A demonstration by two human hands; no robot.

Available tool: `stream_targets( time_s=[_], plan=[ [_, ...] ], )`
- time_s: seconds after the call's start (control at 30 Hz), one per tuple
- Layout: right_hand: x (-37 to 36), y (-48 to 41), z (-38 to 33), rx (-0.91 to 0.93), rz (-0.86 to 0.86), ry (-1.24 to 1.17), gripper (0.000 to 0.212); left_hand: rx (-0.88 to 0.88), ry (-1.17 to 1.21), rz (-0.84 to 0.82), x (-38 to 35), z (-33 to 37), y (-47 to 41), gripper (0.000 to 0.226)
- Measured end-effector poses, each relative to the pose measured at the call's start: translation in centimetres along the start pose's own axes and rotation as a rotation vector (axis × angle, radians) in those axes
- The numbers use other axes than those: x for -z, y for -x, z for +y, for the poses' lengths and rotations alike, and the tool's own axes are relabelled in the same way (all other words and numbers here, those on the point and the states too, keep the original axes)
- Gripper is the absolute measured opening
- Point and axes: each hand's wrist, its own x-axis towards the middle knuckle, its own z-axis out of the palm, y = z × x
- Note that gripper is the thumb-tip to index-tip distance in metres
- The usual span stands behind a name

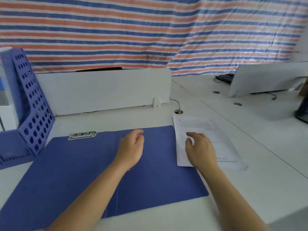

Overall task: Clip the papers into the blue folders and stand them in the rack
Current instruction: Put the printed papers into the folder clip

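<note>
A blue folder (80,165) lies open and flat on the white desk, its metal clip (82,135) at the top of the left half. My left hand (131,149) hovers over the folder's middle fold with loosely curled fingers and holds nothing. A stack of printed papers (200,127) lies just right of the folder. My right hand (200,149) rests on the papers' left part, fingers spread and relaxed. The blue perforated file rack (31,104) stands at the far left.
A white desk divider (103,90) runs behind the folder, with a cable hole (178,112) beside its right end. A second divider (266,77) and a keyboard (225,77) sit at the back right. A dark object (302,110) stands at the right edge.
</note>
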Motion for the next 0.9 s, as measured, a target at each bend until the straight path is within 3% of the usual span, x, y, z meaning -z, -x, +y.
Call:
stream_targets(
  time_s=[0.07,0.1,0.27,0.37,0.43,0.6,0.73,0.9],
  plan=[
    [2.2,-0.9,2.6,-0.124,0.015,0.091,0.042,0.12,0.268,-0.169,-2.2,1.4,0.8,0.025],
    [3.3,-1.3,3.8,-0.201,0.005,0.148,0.045,0.103,0.277,-0.229,-3.2,2.0,1.3,0.022],
    [6.3,-2.8,8.2,-0.515,-0.108,0.321,0.05,-0.132,-0.022,-0.446,-7.0,3.5,3.1,0.039],
    [6.5,-3.5,8.5,-0.519,-0.111,0.239,0.042,-0.257,-0.475,-0.562,-8.1,3.0,3.5,0.041],
    [6.6,-3.8,8.2,-0.51,-0.127,0.211,0.036,-0.289,-0.648,-0.548,-8.3,2.3,4.0,0.048],
    [7.6,-4.3,9.1,-0.531,-0.13,0.074,0.031,-0.313,-0.604,-0.476,-8.3,1.5,4.8,0.052],
    [8.3,-4.4,8.9,-0.635,-0.174,-0.19,0.031,-0.337,-0.637,-0.428,-8.5,1.5,5.2,0.051],
    [7.7,-4.7,7.8,-0.525,-0.199,-0.042,0.023,-0.321,-0.601,-0.417,-8.4,1.6,5.2,0.052]
  ],
)
